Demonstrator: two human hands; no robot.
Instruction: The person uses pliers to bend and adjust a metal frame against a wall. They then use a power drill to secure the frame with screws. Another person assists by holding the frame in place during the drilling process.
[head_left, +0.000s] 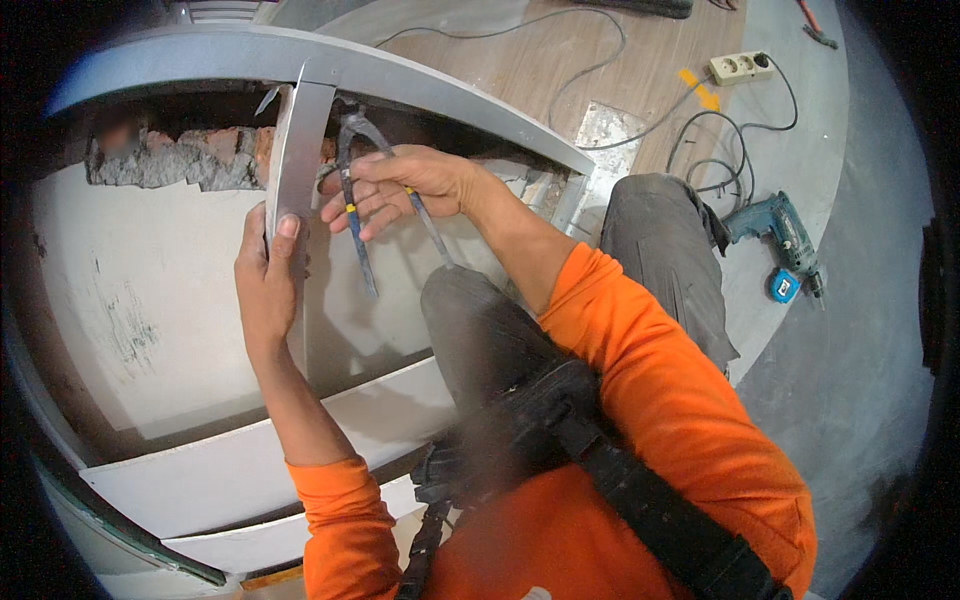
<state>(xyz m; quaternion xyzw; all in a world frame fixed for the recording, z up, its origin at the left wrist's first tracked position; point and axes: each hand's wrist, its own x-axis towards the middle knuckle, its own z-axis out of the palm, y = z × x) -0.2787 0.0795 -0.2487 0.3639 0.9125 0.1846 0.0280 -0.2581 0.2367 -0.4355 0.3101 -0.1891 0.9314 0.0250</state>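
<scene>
So, left hand (268, 275): wrapped round the metal post (300, 160), 9 o'clock
Right hand (415, 183): half-curled, loosely holding the pincers (357, 228)
Pincers: 10 o'clock, handles spread
Drill (785, 232): on the floor (830, 400) toward 3 o'clock, blue tape measure (784, 286) beside it

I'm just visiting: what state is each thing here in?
Left hand: gripping metal post
Right hand: holding pincers
Pincers: handles spread apart
Power strip: one plug in
Cable: loosely looped
Drill: lying down
Tape measure: beside drill
Brickwork: broken, rough-edged
</scene>
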